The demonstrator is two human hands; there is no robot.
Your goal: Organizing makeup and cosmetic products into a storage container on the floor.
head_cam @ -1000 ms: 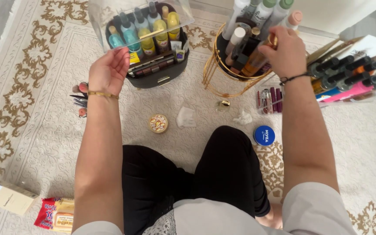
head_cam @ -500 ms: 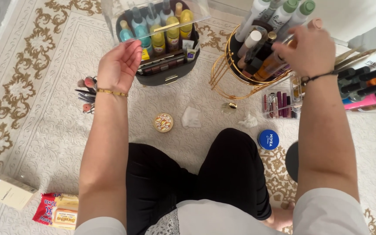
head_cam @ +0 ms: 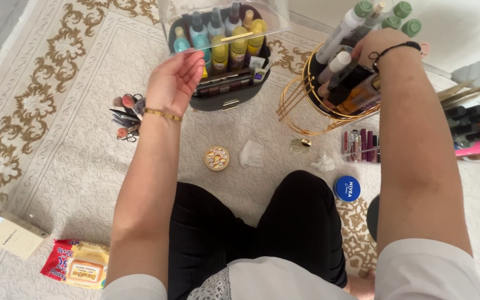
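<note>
Both hands have shifted since the earlier frame: the right hand (head_cam: 387, 47) has gone deeper among the bottles, and the left hand (head_cam: 173, 83) has drawn nearer the case. Right fingers: hidden behind the wrist, so grip cannot be told; they sit among tall bottles (head_cam: 356, 16) standing in a gold wire basket (head_cam: 306, 105). Left fingers (head_cam: 193, 61): loosely apart, curled, palm open, holding nothing, just beside the clear lid (head_cam: 223, 22) of a dark cosmetics case (head_cam: 223, 100) packed with coloured bottles. Left of the case: makeup brushes (head_cam: 126, 116) on the carpet (head_cam: 56, 139). Near side of the case: small round patterned tin (head_cam: 216, 158), crumpled tissue (head_cam: 251, 154). Right of the tin: blue round tin (head_cam: 347, 188).
</note>
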